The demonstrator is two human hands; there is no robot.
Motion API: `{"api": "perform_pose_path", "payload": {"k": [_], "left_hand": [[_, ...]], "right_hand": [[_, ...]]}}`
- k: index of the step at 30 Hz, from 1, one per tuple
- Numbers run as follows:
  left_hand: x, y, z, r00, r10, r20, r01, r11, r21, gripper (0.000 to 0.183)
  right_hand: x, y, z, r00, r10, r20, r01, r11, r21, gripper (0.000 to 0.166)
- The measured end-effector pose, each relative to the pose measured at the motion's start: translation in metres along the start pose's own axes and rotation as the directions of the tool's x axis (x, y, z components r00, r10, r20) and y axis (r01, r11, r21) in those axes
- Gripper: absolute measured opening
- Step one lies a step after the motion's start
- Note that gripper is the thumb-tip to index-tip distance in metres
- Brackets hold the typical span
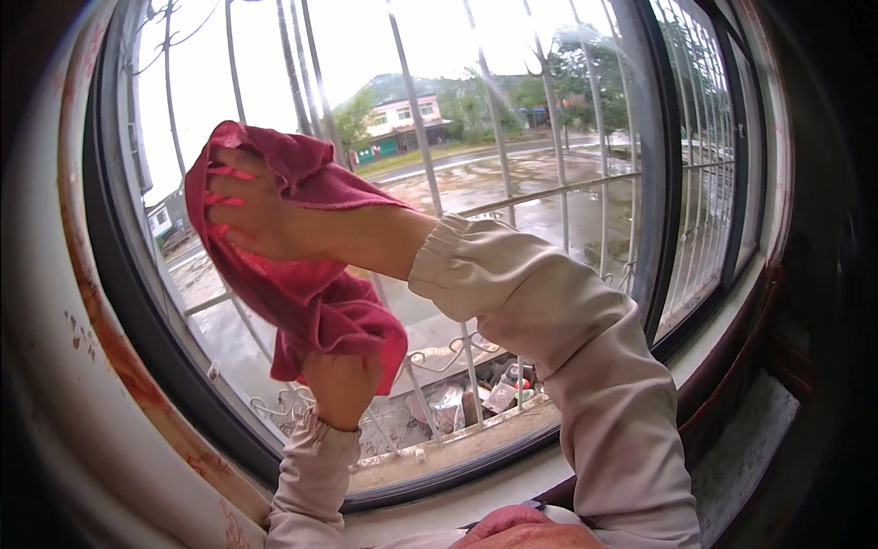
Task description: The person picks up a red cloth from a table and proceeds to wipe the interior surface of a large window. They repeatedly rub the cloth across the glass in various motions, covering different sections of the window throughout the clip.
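A dark red cloth is spread against the window pane on its left side. My right hand lies flat on the cloth's upper part, palm to the glass, fingers a little apart and pointing left; a fold of cloth lies over its back near the wrist. Lower down, my left hand is raised under the hanging end of the cloth. The cloth covers its fingers, so its grip is hidden. Both forearms are in light beige sleeves with elastic cuffs.
The dark window frame curves around the glass, with a pale sill below. White metal security bars stand beyond the pane. Discarded items lie at their foot. Outside are wet ground, a road, trees and a building.
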State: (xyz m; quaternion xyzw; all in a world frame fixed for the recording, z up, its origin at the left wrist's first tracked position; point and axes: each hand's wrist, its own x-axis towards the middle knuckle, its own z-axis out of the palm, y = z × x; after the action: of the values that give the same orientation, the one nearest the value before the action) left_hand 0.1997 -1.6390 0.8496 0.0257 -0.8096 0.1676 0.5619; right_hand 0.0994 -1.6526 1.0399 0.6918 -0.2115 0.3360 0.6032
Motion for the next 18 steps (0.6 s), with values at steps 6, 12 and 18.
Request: {"api": "perform_pose_path", "payload": {"k": [6,12,18], "left_hand": [[0.007,-0.004,-0.008,0.994,-0.072,-0.077,0.082,0.987,0.136,0.025],[0.055,0.034,0.002,0.986,-0.155,-0.056,0.155,0.988,-0.005,0.049],[0.072,0.064,0.028,0.992,0.018,-0.128,-0.027,0.998,-0.063,0.046]], "right_hand": [[0.015,0.080,-0.055,0.968,-0.071,0.243,0.194,0.822,-0.535,0.023],[-0.005,0.126,-0.220,0.966,0.237,0.106,-0.038,0.533,-0.845,0.019],[-0.148,0.120,-0.307,0.878,0.447,-0.172,-0.372,0.411,-0.832,0.030]]}}
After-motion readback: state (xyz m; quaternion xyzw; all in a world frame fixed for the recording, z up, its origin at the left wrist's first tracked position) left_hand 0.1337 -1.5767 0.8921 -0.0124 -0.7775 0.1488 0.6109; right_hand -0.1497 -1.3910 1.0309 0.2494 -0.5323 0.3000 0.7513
